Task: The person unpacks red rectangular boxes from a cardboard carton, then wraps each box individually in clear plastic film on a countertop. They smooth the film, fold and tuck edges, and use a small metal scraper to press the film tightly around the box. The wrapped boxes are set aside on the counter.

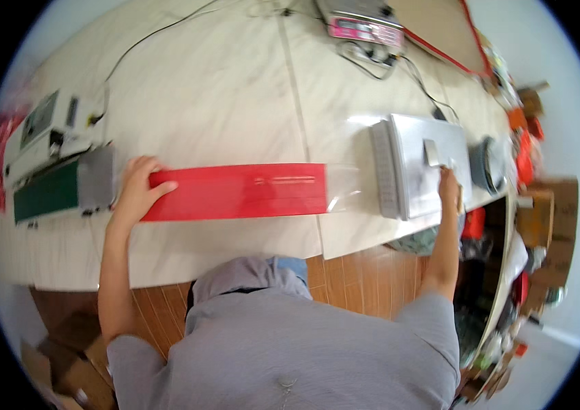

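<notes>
A long, flat red packet (238, 192) with a clear plastic end (342, 187) lies across the marbled table in front of me. My left hand (140, 187) grips its left end, with the thumb on top. To the right sits a silver-grey box (418, 154), slightly turned, with a small pale tab on its upper face. At that box's right side is my right hand (448, 185), its fingers curled and blurred. A small tan thing shows beside the fingers; whether they hold it is unclear.
A white machine with a green conveyor belt (46, 193) stands at left. At the back are a scale with a pink panel (366, 32), cables and a red-edged board (443, 31). A round grey container (487, 164) sits beyond the box. Cardboard boxes (558, 230) stand at right.
</notes>
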